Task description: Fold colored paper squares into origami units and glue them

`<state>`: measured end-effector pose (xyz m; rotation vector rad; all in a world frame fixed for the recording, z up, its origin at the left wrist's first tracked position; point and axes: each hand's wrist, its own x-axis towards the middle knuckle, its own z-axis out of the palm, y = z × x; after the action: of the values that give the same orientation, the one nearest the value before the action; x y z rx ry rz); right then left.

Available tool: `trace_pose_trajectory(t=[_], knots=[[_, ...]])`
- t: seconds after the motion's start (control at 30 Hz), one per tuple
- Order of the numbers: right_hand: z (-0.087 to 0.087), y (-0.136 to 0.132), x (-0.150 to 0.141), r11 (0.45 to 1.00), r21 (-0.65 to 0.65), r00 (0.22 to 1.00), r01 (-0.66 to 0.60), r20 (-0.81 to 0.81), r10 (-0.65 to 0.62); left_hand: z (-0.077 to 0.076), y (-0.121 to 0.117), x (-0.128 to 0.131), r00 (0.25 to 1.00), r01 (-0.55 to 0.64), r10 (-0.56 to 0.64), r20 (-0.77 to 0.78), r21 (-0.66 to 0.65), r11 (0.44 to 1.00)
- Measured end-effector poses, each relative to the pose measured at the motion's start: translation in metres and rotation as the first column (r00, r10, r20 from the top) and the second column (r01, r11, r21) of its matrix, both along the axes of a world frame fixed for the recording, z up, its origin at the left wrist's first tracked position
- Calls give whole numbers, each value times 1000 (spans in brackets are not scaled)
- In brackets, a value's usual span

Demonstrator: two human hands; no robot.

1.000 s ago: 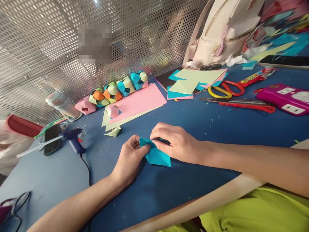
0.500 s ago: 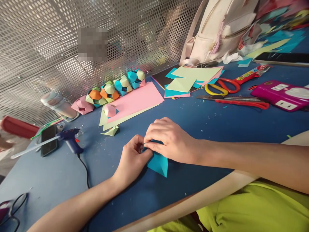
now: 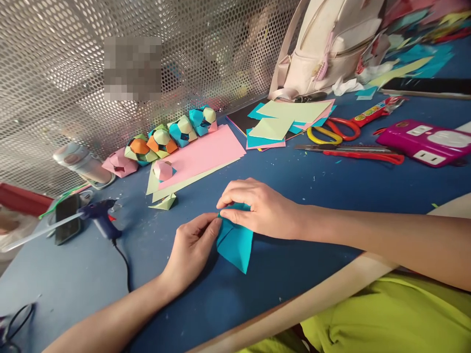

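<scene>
A creased piece of blue paper (image 3: 235, 240) is held between my two hands just above the blue table. My left hand (image 3: 191, 245) pinches its left edge between thumb and fingers. From the upper right, my right hand (image 3: 257, 206) grips the top part, thumb in front and fingers behind. The paper's lower corner hangs free toward me. Beyond my left hand lies a small folded pale green paper piece (image 3: 164, 202). Behind it, a pink and blue paper ball (image 3: 164, 170) rests on pink paper sheets (image 3: 209, 157).
Several folded paper balls (image 3: 162, 141) line the perforated metal screen. At left are a bottle (image 3: 79, 159), a phone (image 3: 68, 220) and a corded glue gun (image 3: 101, 218). At right lie paper sheets (image 3: 274, 128), scissors (image 3: 331, 132), a red craft knife (image 3: 362, 155) and a purple power strip (image 3: 423, 142).
My left hand has shifted slightly left and its fingers have straightened. More of the blue paper and a crease line now show. The view has drifted a little.
</scene>
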<state>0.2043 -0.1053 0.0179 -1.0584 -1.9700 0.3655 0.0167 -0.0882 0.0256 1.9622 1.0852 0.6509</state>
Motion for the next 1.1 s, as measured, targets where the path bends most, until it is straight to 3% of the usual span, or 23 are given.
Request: trace_pose_trajectory(t=[0.2, 0.37, 0.63, 0.9, 1.0, 1.1], knots=[[0, -3, -4, 992, -103, 995, 75, -57, -81, -3, -2, 3, 995, -80, 81, 50, -24, 996], [-5, -3, -7, 998, -32, 998, 61, -18, -61, -4, -3, 6, 988, -109, 118, 98, -100, 989], [-7, -2, -7, 997, 72, 998, 28, 59, -32, -5, -2, 8, 992, -97, 105, 72, -107, 990], [-9, -3, -10, 977, 211, 982, -18, 189, -23, -3, -3, 8, 998, -57, 57, -12, 28, 998], [-4, -5, -9, 987, 163, 998, 5, 55, -14, -3, -1, 9, 994, -102, 102, 39, 13, 995], [2, -8, -6, 998, 25, 987, 63, -147, -58, -6, 6, 7, 971, -191, 194, 136, -37, 981]])
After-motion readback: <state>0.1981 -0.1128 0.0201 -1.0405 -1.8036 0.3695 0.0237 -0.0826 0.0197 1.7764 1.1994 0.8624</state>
